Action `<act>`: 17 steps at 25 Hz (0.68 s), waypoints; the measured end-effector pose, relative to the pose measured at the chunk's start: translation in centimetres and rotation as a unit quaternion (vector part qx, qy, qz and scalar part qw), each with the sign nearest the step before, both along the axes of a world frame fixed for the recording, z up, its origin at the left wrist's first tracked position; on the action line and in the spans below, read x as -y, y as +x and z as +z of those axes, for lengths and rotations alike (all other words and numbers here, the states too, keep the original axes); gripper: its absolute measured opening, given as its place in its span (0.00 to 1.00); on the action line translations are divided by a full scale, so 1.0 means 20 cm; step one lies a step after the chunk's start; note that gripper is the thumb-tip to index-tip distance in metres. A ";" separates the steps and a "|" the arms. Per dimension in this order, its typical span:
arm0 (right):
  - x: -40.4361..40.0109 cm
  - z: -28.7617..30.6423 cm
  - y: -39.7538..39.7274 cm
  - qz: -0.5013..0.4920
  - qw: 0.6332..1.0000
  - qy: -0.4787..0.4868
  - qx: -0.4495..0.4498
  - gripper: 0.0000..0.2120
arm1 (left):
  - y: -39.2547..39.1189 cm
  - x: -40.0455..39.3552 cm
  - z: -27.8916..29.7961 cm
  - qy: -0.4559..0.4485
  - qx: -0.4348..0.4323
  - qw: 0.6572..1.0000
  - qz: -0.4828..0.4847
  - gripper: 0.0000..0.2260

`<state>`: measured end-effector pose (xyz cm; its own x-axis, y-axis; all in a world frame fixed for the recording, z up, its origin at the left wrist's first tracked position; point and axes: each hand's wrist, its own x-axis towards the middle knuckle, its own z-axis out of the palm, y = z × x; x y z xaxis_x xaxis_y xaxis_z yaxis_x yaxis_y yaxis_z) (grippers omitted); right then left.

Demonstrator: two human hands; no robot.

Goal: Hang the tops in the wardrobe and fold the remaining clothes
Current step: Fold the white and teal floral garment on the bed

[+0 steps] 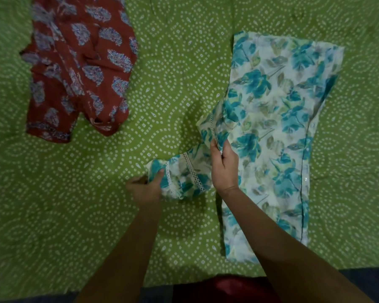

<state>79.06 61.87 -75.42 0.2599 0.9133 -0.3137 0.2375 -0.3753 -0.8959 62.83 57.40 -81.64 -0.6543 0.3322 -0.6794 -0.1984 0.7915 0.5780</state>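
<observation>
A: What are the clothes lying on?

B: A bed covered by a green bedsheet [166, 68] printed with rings of white dots. It fills nearly the whole view; only a dark strip shows along the bottom edge, and nothing else of the room can be made out.

A: Where is the garment being handled?

B: The white top with teal flowers [278, 119] lies flat on the right half of the bed. Its long axis runs away from the person and back toward them, slightly tilted, with the far end near the top right and the near end close to the bottom edge. A button line runs down its right side.

A: And the sleeve?

B: The sleeve [184, 178], with lace bands across it, points out to the left from the top's left edge, toward the middle of the bed.

A: What are the hands doing?

B: The left hand [144, 189] pinches the sleeve's cuff end, fingers curled around the cloth. The right hand [224, 165] grips the fabric where the sleeve meets the body, its fingers closed on a raised fold.

A: Anything else there?

B: A rust-red printed garment [79, 71] lies crumpled at the upper left, well apart from the top.
</observation>
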 end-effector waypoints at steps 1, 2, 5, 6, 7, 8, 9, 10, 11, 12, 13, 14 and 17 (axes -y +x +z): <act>0.00 0.00 0.00 0.001 1.000 -0.001 -0.001 0.16 | 0.02 0.02 0.01 -0.006 0.004 0.999 0.048 0.34; 0.00 -0.01 0.00 0.003 1.000 -0.005 -0.006 0.16 | 0.03 0.05 0.04 -0.004 0.007 0.998 0.068 0.34; -0.01 -0.01 -0.01 0.003 1.000 -0.009 -0.015 0.16 | 0.04 0.19 0.12 0.093 -0.055 0.992 -0.067 0.28; -0.01 -0.01 -0.02 0.004 1.000 -0.008 -0.013 0.16 | 0.03 0.22 0.14 0.137 -0.104 0.972 -0.160 0.23; 0.00 -0.01 -0.02 0.008 1.000 -0.007 -0.007 0.15 | 0.00 0.24 0.15 0.164 -0.162 0.939 -0.254 0.18; 0.00 -0.02 -0.02 0.016 1.000 0.000 0.002 0.15 | -0.03 0.24 0.14 0.175 -0.207 0.908 -0.320 0.13; 0.01 -0.03 -0.02 0.036 0.999 0.013 0.020 0.14 | -0.06 0.23 0.14 0.172 -0.232 0.890 -0.352 0.11; 0.02 -0.05 -0.01 0.066 0.996 0.037 0.051 0.13 | -0.08 0.22 0.13 0.165 -0.238 0.886 -0.363 0.10; 0.04 -0.06 0.00 0.106 0.987 0.069 0.096 0.12 | -0.10 0.22 0.13 0.156 -0.230 0.889 -0.365 0.09; 0.07 -0.07 0.00 0.158 0.970 0.103 0.152 0.12 | -0.13 0.23 0.11 0.149 -0.222 0.890 -0.369 0.09; 0.09 -0.08 0.00 0.219 0.943 0.133 0.212 0.16 | -0.15 0.25 0.09 0.137 -0.214 0.890 -0.378 0.09; 0.12 -0.10 0.00 0.289 0.905 0.159 0.268 0.23 | -0.18 0.27 0.05 0.120 -0.193 0.892 -0.390 0.09; 0.24 -0.15 -0.05 0.495 0.781 0.144 0.353 0.34 | -0.22 0.30 -0.01 0.052 -0.080 0.940 -0.328 0.06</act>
